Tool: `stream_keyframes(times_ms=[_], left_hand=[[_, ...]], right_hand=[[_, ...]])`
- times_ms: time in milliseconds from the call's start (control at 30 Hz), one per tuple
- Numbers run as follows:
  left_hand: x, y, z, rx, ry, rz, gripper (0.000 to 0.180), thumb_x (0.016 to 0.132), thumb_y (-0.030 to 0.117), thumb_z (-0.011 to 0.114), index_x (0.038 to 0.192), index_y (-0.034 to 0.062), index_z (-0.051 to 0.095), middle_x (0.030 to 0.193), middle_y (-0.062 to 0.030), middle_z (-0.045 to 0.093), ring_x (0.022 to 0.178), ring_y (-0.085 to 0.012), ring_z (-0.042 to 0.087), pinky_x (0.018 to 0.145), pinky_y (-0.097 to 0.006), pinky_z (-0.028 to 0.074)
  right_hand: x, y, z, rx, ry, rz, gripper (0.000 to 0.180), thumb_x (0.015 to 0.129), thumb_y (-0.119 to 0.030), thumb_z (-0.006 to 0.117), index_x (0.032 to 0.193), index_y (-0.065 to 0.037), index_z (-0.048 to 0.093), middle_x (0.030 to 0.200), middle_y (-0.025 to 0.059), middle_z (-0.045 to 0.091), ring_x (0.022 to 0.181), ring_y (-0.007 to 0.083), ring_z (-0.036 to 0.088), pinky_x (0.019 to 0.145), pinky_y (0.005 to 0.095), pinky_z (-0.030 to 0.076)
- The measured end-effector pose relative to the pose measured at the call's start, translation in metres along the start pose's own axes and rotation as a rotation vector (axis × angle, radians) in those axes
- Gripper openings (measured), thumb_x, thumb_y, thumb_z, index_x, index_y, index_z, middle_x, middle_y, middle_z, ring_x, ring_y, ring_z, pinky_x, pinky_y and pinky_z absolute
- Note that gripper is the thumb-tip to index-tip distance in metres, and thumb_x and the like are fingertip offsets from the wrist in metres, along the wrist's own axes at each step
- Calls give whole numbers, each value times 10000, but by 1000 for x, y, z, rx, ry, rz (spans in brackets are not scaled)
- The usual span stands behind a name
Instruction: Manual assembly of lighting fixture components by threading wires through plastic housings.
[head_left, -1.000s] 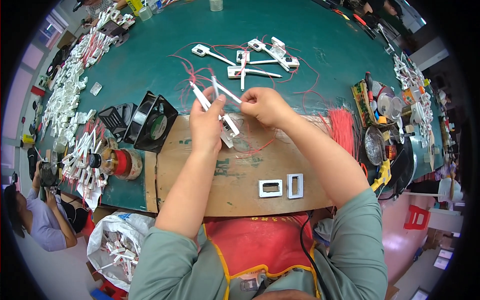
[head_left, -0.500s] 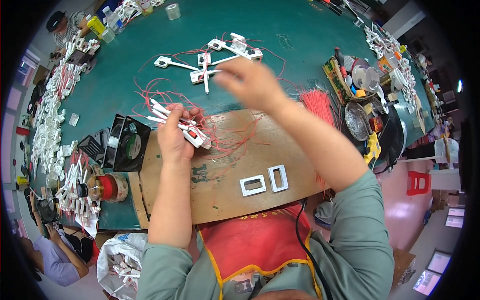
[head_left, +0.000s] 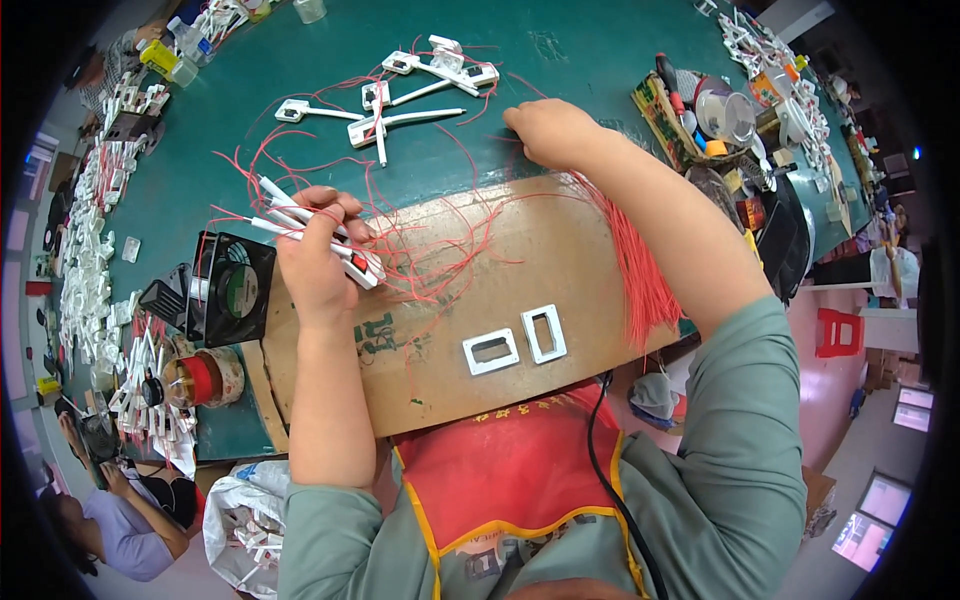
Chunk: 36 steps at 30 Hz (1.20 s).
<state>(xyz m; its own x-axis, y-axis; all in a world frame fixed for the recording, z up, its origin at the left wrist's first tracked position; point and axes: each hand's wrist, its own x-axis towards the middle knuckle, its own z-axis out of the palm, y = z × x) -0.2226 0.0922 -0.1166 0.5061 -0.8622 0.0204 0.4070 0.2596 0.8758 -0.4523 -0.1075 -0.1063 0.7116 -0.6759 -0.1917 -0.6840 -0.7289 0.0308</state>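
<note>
A person in a grey-green top and red apron works at a green bench (head_left: 330, 80) covered partly by a cardboard sheet (head_left: 500, 270). The left hand (head_left: 318, 255) is closed around a bundle of white plastic parts with thin red wires (head_left: 300, 222), held over the cardboard's left edge. The right hand (head_left: 550, 132) rests knuckles-up on the bench just past the cardboard, fingers curled down at a sheaf of red wires (head_left: 630, 255); what it grips cannot be told. Two white rectangular frames (head_left: 515, 343) lie on the cardboard. A black fan (head_left: 232, 290) stands just left of it.
</note>
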Motion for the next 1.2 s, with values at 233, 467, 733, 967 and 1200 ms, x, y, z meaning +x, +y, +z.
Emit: stream_keyframes(times_ms=[233, 467, 733, 967, 1200], left_hand=[[-1, 3, 1, 7, 10, 3, 141, 840, 2, 526, 980, -7, 513, 793, -137, 603, 578, -168, 568, 544, -291, 500], [-4, 9, 6, 144, -1, -56, 120, 867, 56, 584, 967, -6, 561, 757, -92, 588, 572, -140, 565, 528, -251, 460], [-6, 12, 7, 310, -63, -56, 116, 877, 119, 627, 922, 15, 601, 729, -55, 589, 556, -99, 549, 505, -225, 432], [-11, 20, 4, 564, -107, -115, 148, 867, 163, 650, 907, 24, 618, 733, -36, 600, 567, -89, 527, 511, -242, 424], [-13, 22, 15, 1437, -250, -91, 402, 829, 332, 669, 1068, 12, 621, 839, -144, 667, 752, -236, 634, 681, -342, 486]], right_hand=[[-9, -28, 2, 129, 91, -159, 148, 753, -91, 556, 874, -61, 636, 924, 153, 658, 924, 341, 620, 766, 436, 498], [-34, -75, -16, 997, -54, -161, 217, 823, -115, 601, 1020, -35, 637, 882, 63, 643, 783, 148, 606, 704, 292, 496], [-42, -63, -50, 1465, 523, -148, 178, 843, -142, 629, 968, -15, 632, 836, 34, 640, 719, 106, 607, 653, 249, 501], [-66, -65, -37, 1501, -99, 167, 207, 868, -131, 590, 1040, -16, 590, 843, 44, 648, 682, 117, 635, 576, 231, 510], [-64, -108, -11, 1234, -327, 374, 323, 887, -203, 545, 1139, -3, 577, 955, 123, 653, 759, 183, 655, 640, 311, 551]])
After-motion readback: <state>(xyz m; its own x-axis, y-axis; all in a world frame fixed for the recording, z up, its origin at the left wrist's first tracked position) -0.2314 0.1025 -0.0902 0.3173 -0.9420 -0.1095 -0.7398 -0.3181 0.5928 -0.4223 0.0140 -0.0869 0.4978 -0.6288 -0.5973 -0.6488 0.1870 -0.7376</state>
